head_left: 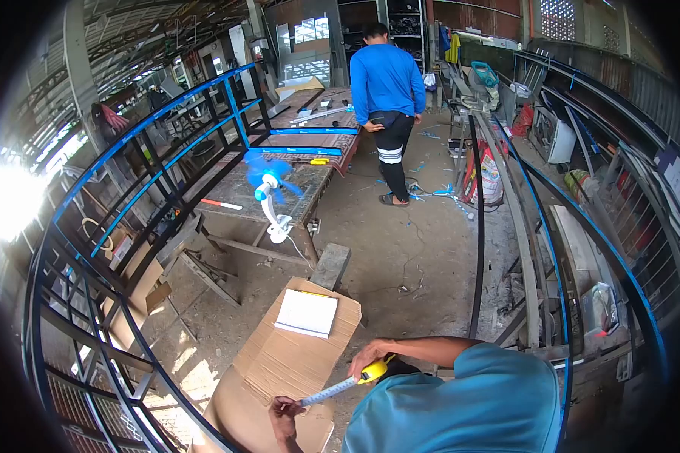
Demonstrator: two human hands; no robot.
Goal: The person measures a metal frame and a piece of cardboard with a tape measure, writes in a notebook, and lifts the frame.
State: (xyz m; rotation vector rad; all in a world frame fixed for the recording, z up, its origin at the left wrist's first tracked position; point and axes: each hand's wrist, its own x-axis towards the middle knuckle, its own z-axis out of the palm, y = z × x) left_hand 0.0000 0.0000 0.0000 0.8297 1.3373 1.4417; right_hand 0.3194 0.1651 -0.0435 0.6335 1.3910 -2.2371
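Observation:
My right hand (366, 358) is closed on a yellow tape measure (373, 370) at the lower centre of the head view. Its pale blade (329, 392) is pulled out a short way toward the lower left. At that end, my left hand (285, 412) pinches the blade tip between its fingers. Under and beyond the blade lies a brown cardboard sheet (279, 370). On the sheet rests an open notebook (307, 312) with a pencil (315, 294) along its far edge.
A long worktable (295, 189) carries a blue fan (268, 185) and blue-wrapped bars (295, 151). Black metal frames (166, 370) curve along the left; long bars (479, 226) stand at right. A person in a blue shirt (387, 79) stands beside the table, facing away.

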